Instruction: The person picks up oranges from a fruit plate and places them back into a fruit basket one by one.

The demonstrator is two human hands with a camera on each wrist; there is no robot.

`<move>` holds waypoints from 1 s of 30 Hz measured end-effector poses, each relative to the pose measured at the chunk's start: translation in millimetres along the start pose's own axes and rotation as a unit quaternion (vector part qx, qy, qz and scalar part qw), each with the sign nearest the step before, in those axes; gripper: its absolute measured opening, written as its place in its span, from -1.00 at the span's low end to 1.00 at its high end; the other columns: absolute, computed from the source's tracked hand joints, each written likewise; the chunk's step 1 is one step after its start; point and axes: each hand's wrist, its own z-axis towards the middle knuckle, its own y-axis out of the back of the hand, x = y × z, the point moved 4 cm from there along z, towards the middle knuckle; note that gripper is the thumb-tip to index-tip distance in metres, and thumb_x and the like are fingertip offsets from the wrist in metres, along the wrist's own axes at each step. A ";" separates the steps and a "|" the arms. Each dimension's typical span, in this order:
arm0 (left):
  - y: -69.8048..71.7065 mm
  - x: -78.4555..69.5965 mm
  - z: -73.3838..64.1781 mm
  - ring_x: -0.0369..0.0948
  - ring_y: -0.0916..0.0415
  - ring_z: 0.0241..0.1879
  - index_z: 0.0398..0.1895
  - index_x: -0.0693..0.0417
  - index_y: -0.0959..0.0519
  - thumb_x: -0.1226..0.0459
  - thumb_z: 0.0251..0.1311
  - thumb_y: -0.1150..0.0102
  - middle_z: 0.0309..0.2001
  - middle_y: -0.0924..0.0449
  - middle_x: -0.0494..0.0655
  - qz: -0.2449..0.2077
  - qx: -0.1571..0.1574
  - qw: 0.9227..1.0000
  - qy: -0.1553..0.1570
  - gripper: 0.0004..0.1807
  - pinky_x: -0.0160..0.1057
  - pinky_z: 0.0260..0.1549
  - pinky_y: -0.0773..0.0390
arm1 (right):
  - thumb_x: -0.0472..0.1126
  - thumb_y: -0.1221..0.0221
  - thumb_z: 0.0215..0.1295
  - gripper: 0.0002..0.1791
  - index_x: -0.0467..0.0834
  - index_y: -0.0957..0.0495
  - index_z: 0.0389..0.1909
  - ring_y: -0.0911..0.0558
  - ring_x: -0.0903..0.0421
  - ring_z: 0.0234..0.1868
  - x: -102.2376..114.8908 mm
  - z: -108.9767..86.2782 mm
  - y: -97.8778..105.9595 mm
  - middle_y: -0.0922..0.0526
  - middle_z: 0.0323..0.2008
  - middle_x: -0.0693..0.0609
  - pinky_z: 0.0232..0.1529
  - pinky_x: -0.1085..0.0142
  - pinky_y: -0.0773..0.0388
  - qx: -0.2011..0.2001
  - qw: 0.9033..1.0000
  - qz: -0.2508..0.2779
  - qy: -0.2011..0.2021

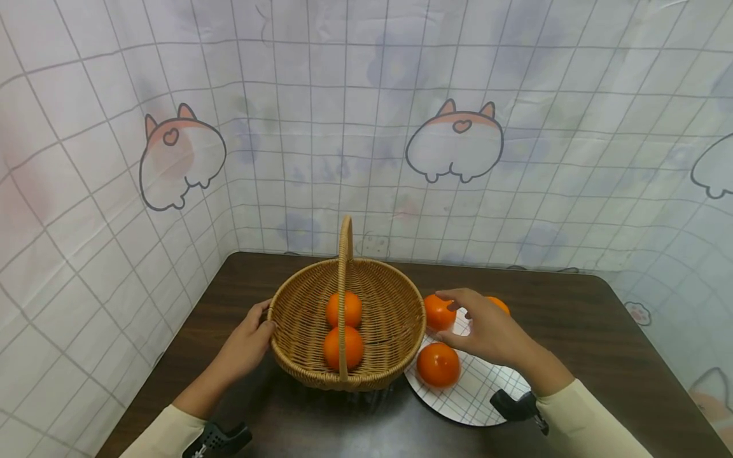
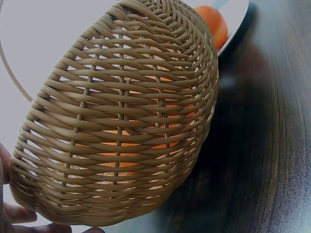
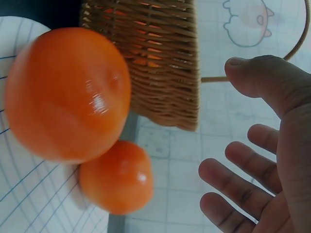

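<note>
A round wicker basket [image 1: 395, 318] with a tall arched handle stands on the table, with two smooth orange fruits [image 1: 345, 310] inside. My left hand [image 1: 243, 343] holds its left side at the rim; in the left wrist view, fingers [image 2: 19, 213] show against the woven wall. To the right, a white plate [image 1: 478, 397] bears three glossy orange fruits: a front one [image 1: 438, 365], a back one [image 1: 439, 312] and another [image 1: 499, 305] mostly hidden behind my right hand. That right hand [image 1: 487, 324] hovers over the plate, fingers and thumb spread, holding nothing.
The dark wooden table [image 1: 572, 343] reaches back to a white gridded cloth [image 1: 366, 127] with cartoon prints, which hangs behind and at both sides. The basket's handle [image 1: 343, 254] rises well above the rim. The plate's left edge lies close against the basket.
</note>
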 end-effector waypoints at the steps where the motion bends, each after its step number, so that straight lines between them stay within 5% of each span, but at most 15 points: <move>1: 0.1 0.0 0.0 0.16 -0.42 0.28 0.61 0.19 0.02 0.16 0.59 0.22 0.43 -0.24 0.37 0.001 0.000 1.000 0.000 -0.36 0.04 0.09 -0.54 | 0.05 -0.51 0.14 -0.21 -0.07 -0.45 0.37 -0.60 0.04 0.04 -1.8 -1.8 -0.1 -0.58 0.15 0.04 0.00 0.02 -0.61 -0.001 1.000 0.001 -0.001; 30: -0.2 -0.1 0.2 0.17 -0.42 0.28 0.61 0.20 0.01 0.18 0.59 0.23 0.44 -0.23 0.37 0.004 -0.003 1.000 -0.002 -0.37 0.06 0.10 -0.54 | 0.10 -0.48 0.17 -0.22 -0.18 -0.49 0.33 -0.65 -0.10 0.05 -32.8 -31.7 -9.7 -0.64 0.15 -0.11 0.02 -0.10 -0.61 0.004 1.000 0.010 -0.029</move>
